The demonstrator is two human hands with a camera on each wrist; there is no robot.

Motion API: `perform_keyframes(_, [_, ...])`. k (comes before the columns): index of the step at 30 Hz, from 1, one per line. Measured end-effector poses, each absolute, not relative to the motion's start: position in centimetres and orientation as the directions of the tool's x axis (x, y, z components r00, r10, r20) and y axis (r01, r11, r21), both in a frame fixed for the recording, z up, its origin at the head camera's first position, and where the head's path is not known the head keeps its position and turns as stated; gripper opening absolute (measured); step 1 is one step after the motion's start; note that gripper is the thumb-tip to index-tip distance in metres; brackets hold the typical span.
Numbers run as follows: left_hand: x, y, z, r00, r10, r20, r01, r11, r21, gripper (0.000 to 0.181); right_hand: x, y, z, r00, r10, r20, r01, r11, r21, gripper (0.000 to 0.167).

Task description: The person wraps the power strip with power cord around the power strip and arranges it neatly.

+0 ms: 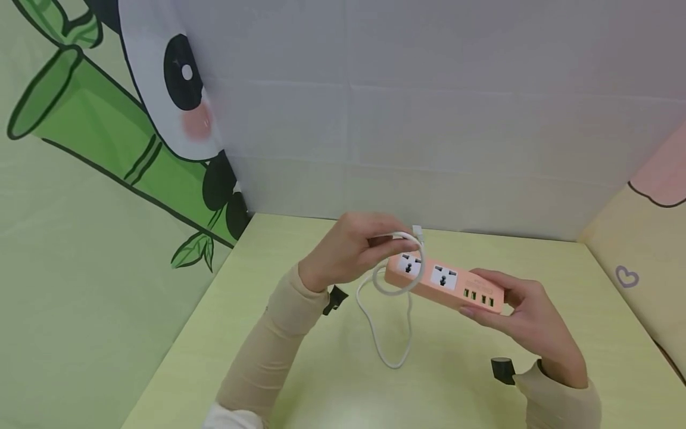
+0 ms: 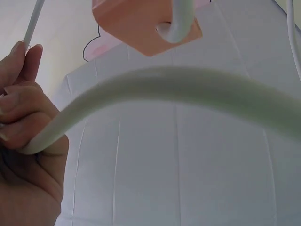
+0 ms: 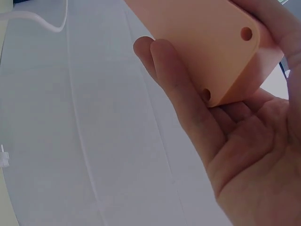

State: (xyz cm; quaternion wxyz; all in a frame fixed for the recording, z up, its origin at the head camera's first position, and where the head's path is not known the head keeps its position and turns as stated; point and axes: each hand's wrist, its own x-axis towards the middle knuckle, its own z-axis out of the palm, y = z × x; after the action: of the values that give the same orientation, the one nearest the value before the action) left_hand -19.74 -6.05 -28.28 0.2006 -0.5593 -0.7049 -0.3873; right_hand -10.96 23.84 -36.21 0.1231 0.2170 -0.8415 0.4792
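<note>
A pink power strip [image 1: 443, 278], with two white sockets and several USB ports, is held aslant above the table. My right hand [image 1: 527, 310] grips its USB end, thumb on the near edge. In the right wrist view, the strip's plain underside [image 3: 202, 42] shows screw holes, with fingers lying along it. My left hand [image 1: 359, 247] pinches the strip's white cord [image 1: 398, 292], looped in front of the socket end. In the left wrist view, the fingers are curled round the cord [image 2: 164, 84], which enters the strip's end face [image 2: 136, 28]. A pale plug [image 1: 418, 232] shows behind the loop.
A slack length of the cord hangs or lies below the strip; which one I cannot tell. The pale yellow table [image 1: 450, 393] meets a grey-white cloth wall [image 1: 429, 131] at the back. Printed cloth walls stand on both sides. Small black devices sit at both wrists.
</note>
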Motion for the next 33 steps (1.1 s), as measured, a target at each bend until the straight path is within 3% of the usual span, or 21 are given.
perform_keyframes(22, [-21.7,-5.9,-29.9,-0.436,0.576,0.692,0.889,0.155,0.431,0.006,-11.3,24.5,-36.4,-0.838,-0.354,0.415,-0.536,0.389,-0.749,0.051])
perform_keyframes(33, [-22.5,-5.4,-30.8,-0.512,0.576,0.637,0.854,0.264,0.448,0.011,-11.5,24.7,-36.6,-0.786,-0.395,0.477,-0.585,0.222,-0.780,0.057])
